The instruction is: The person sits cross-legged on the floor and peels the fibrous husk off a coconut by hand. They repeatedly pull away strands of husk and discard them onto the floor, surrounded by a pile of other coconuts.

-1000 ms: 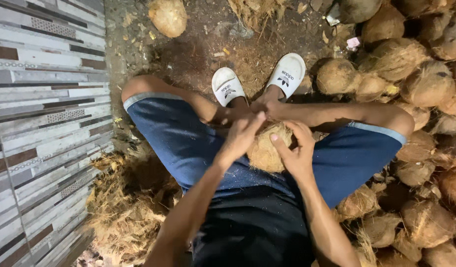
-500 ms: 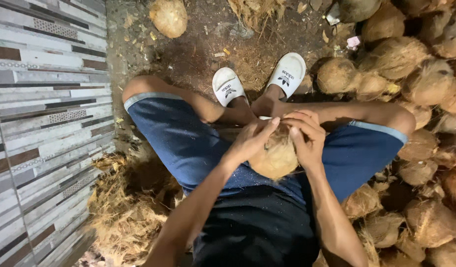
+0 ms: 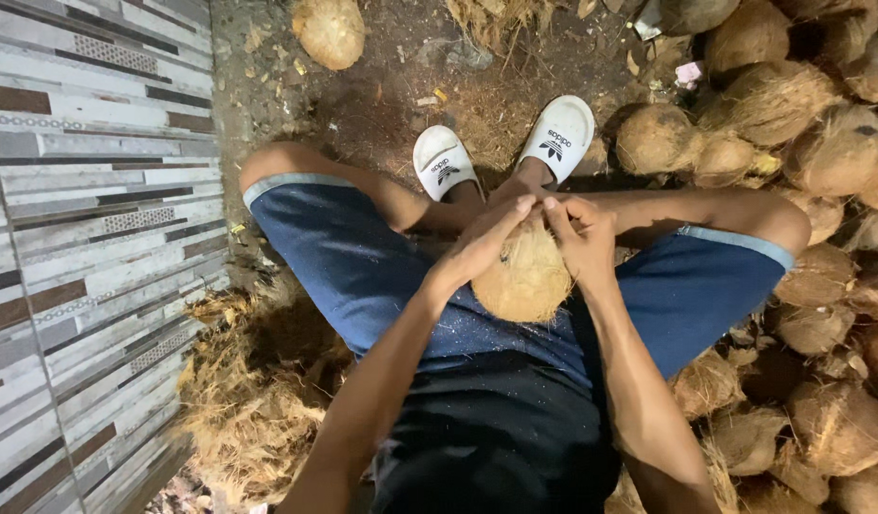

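Far left: tiled wall (image 3: 87, 209) in grey, white and brown bands, running top to bottom of the view. At its foot, a heap of loose husk fibre (image 3: 253, 400), dry and straw-coloured, lying against the person's left thigh.

Centre: person seated, knees spread, blue shorts (image 3: 363, 276), white slide sandals (image 3: 501, 152) on the dirt floor (image 3: 382, 86).

Left hand (image 3: 482, 243): fingers curled over the upper left side of the coconut (image 3: 527, 278), fingertips reaching its far top edge. Hand closed on the shell, palm in contact.

Right hand (image 3: 582, 238): fingers bent and clamped on the upper right side of the same coconut, fingertips meeting those of the left hand at the top. Whether they pinch a strand of fibre there cannot be told.

Coconut: mostly stripped, pale tan, fibrous surface, held between both hands above the lap, between the knees, just short of the sandals.

Upper left of floor: a single husked coconut (image 3: 330, 30) lying apart, near the wall.

Right: large pile of unstripped coconuts (image 3: 820, 124), brown and shaggy, from the top edge down the right side past the right knee to the bottom corner. Some touch the right leg.

Floor surface: bare earth with scattered fibre scraps and small litter.
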